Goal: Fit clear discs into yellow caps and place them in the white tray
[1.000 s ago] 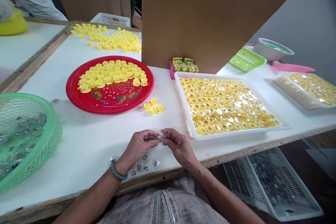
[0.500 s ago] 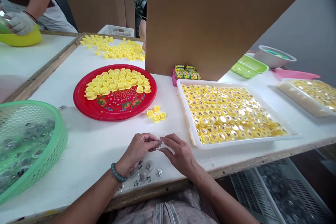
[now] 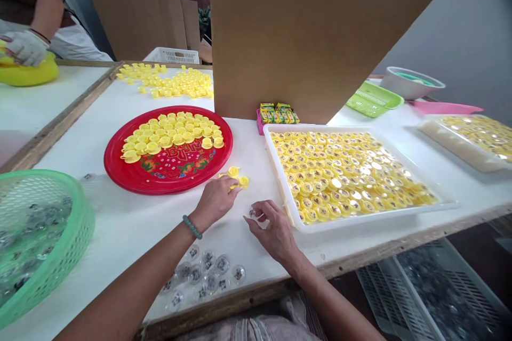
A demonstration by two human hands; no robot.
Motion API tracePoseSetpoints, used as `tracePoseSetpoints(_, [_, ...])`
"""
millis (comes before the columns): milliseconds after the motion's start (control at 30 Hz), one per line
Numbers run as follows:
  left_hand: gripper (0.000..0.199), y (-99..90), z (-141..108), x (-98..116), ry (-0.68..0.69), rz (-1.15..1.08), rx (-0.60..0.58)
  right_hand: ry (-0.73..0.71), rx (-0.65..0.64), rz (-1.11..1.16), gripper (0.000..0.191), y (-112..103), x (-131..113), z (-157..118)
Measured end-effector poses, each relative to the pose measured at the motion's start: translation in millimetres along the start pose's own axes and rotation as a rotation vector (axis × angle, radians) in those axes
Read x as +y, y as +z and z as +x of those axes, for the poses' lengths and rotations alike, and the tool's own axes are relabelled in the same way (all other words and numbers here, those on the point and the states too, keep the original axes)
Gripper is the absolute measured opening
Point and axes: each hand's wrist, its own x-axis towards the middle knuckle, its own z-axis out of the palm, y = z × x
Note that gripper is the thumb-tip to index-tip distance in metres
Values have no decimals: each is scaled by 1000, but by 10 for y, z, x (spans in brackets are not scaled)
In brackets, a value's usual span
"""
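My left hand (image 3: 219,200), with a beaded bracelet on its wrist, is closed with its fingertips on a yellow cup-shaped plastic piece in a small cluster. Another yellow piece (image 3: 242,181) of that cluster shows just past the fingers. My right hand (image 3: 274,226) pinches a small clear disc (image 3: 252,213) with a dark print between thumb and fingers, over the white table. Several loose clear printed domes (image 3: 222,264) lie near the table's front edge. Left of the hands, a red tray (image 3: 164,184) bears many yellow pieces. A white tray (image 3: 280,170) to the right holds rows of yellow pieces with printed clear tops.
A green basket (image 3: 82,224) of clear printed domes stands at left. Yellow pieces (image 3: 176,85) are heaped at the back. A cardboard sheet (image 3: 288,37) rises behind small boxes (image 3: 278,115). Another filled tray (image 3: 444,133) lies far right. A gloved co-worker's hand (image 3: 28,48) is over a yellow bowl (image 3: 36,74).
My left hand has left my right hand and moved forward to the yellow cluster. My right hand has stayed over the table, holding the clear disc. The camera view has shifted slightly.
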Motion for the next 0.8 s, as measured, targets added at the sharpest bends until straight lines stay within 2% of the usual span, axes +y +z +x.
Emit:
tracePoseSetpoints(33, [22,-1,56,-8,60,107,19,8,5,9,19,-7,2,-5])
tracePoseSetpoints(100, [18,21,120,-18,119,243,-24,6,13,34,19,-26,-5,-20])
tracePoseSetpoints(167, [17,64,112,-17,105,315,-68,-7,23,55,20,-53,-19,-41])
tracePoseSetpoints(267, [18,136,-4,2,54,338,-61,-50,22,73,22,-96,-33,-82])
tracePoseSetpoints(433, [15,207,-281,76,-54,271,-29,-198,16,96,25,-132,-34,-147])
tracePoseSetpoints(633, [16,154,-518,104,-160,19,82,-408,20,-15,30,-148,-15,-210])
tracePoseSetpoints(700, [19,112,-524,34,-160,-34,112,-407,-17,-78,29,-147,-10,-201])
tracePoseSetpoints(800, [24,82,-465,-107,-164,-78,72,-291,-97,-175,24,-126,-38,-123])
